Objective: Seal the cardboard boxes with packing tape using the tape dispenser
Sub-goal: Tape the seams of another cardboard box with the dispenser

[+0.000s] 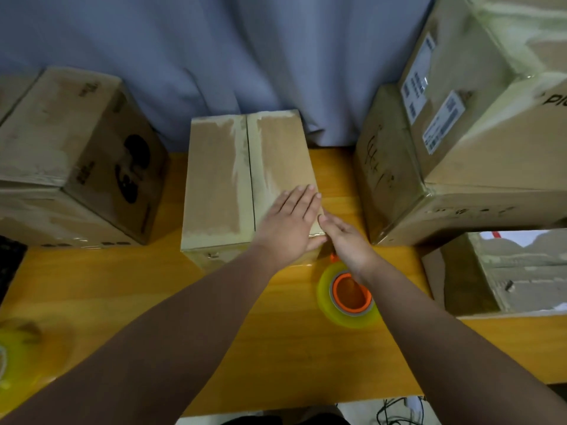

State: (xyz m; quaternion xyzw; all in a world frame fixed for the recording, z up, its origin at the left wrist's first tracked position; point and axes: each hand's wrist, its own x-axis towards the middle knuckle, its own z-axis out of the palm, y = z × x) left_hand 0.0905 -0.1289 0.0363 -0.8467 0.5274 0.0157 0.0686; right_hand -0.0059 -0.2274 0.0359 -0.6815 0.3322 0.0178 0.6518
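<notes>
A small cardboard box (221, 179) stands in the middle of the wooden table, its two top flaps closed along a bare centre seam. My left hand (288, 219) lies flat with straight fingers on the near right part of its top. My right hand (346, 240) reaches to the box's near right corner, fingers loosely extended beside the edge, holding nothing. A tape dispenser (349, 296) with an orange core and a yellowish tape roll sits on the table just under my right wrist.
A larger box (70, 154) stands at the left. Taped boxes (460, 142) are stacked at the right, with another box (506, 271) in front of them. A second tape roll (12, 354) lies at the near left. A blue curtain (214, 56) hangs behind the table (153, 286).
</notes>
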